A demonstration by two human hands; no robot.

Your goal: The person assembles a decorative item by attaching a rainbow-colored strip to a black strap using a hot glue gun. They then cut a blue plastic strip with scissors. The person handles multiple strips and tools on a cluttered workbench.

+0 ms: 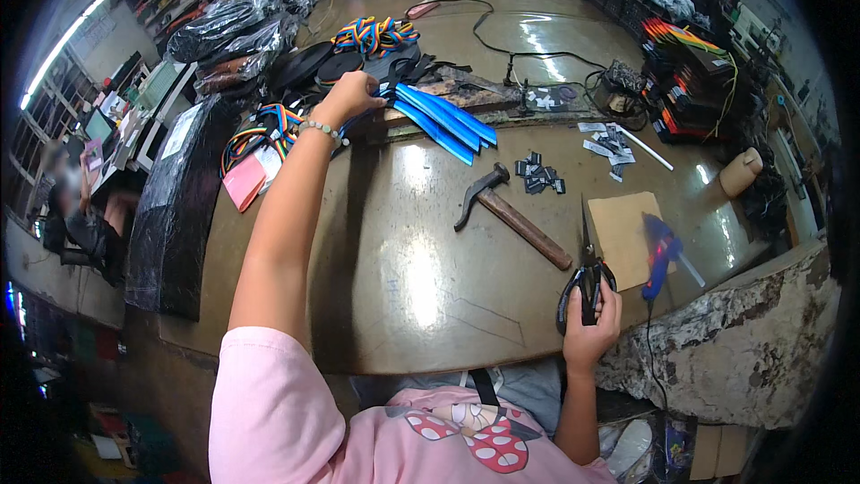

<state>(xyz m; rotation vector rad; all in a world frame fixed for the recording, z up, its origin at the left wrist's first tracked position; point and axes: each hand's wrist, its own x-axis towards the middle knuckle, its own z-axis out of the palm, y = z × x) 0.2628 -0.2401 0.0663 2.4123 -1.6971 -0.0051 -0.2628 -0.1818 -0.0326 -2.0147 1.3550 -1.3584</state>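
Observation:
My left hand [352, 97] reaches far across the table. Its fingers close at the near end of a bundle of shiny blue strips [443, 121], which fan out to the right over the edge of a worn board [466, 90]. What lies inside the grip is partly hidden. Low on the right, my right hand [593, 327] is wrapped round the black handles of a pair of scissors [587, 282], blades pointing away from me. A hammer [524, 220] with a wooden handle lies left of the scissors. Beyond it sits a pile of small black labels [539, 174].
A blue glue gun [661, 260] rests on brown cardboard [620, 224], its cord hanging over the table edge. Striped webbing [376, 36] lies behind my left hand. A black wrapped package [170, 206] stands at left, stacked dark pieces [685, 81] at right.

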